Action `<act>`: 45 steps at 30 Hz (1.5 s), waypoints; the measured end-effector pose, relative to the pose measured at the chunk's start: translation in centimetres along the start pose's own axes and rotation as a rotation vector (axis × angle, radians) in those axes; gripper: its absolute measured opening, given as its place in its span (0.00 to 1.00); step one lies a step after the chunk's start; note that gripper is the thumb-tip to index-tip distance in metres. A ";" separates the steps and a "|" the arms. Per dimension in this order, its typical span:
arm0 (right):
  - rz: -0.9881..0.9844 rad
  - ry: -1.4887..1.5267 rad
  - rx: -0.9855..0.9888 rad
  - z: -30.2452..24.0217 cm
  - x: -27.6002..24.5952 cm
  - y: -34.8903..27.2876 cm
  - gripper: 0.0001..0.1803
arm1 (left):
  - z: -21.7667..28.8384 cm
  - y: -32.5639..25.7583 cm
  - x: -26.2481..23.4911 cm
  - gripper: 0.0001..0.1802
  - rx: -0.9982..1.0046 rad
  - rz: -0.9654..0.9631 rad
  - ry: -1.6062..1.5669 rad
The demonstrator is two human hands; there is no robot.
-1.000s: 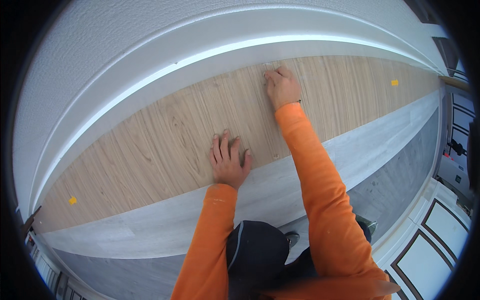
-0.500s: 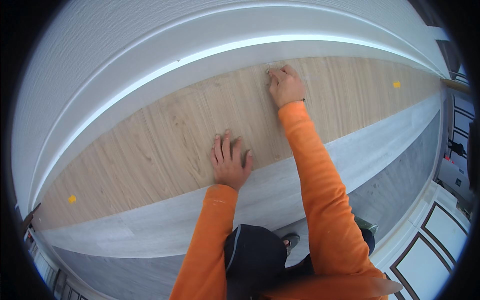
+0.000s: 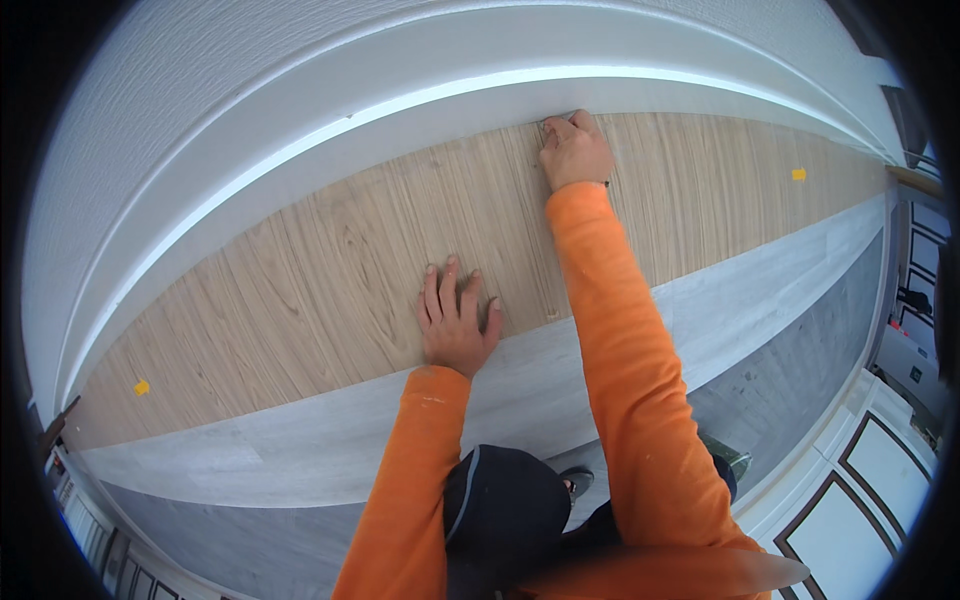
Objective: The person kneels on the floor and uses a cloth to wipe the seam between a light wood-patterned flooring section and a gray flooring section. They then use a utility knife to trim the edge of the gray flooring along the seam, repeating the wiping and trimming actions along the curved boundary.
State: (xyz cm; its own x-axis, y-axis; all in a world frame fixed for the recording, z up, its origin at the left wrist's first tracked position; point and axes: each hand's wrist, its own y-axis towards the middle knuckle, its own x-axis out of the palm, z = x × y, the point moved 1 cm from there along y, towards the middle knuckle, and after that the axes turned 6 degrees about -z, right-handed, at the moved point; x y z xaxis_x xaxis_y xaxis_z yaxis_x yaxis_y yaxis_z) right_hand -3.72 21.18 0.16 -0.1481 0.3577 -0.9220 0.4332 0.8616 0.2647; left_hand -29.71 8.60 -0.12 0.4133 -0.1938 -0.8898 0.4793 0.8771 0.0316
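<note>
By the wall [image 3: 200,120], the wood-grain panel [image 3: 320,270] is seemingly worked at its far edge by the right hand [image 3: 577,152], fingers curled (any grip cannot be told), left hand [image 3: 457,325] splayed, steady contact probably needed next.

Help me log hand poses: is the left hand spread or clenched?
Spread: the left hand has its fingers apart on the wood-grain surface.

long light-brown wood-grain board [image 3: 250,320]; lies flat, lengthwise along white wall [image 3: 180,130]; grain crosswise.
</note>
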 end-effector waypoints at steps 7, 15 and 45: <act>-0.085 -0.013 -0.005 0.6 -0.1 -0.3 0.08 | 0.0 0.0 0.0 0.24 0.004 0.004 0.004; -0.150 -0.068 0.069 0.4 0.3 -0.9 0.07 | 0.1 -0.1 0.0 0.23 0.000 -0.003 0.008; -0.448 0.353 0.487 1.1 -3.6 -3.7 0.08 | 0.2 -0.1 -0.2 0.24 -0.002 -0.019 -0.029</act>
State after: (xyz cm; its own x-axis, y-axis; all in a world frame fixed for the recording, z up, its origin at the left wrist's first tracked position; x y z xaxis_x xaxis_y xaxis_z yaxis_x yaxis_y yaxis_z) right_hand -3.86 16.29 2.18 -0.6436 0.1751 -0.7451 0.5966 0.7245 -0.3452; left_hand -29.73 8.49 0.14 0.4267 -0.2231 -0.8764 0.4859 0.8739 0.0141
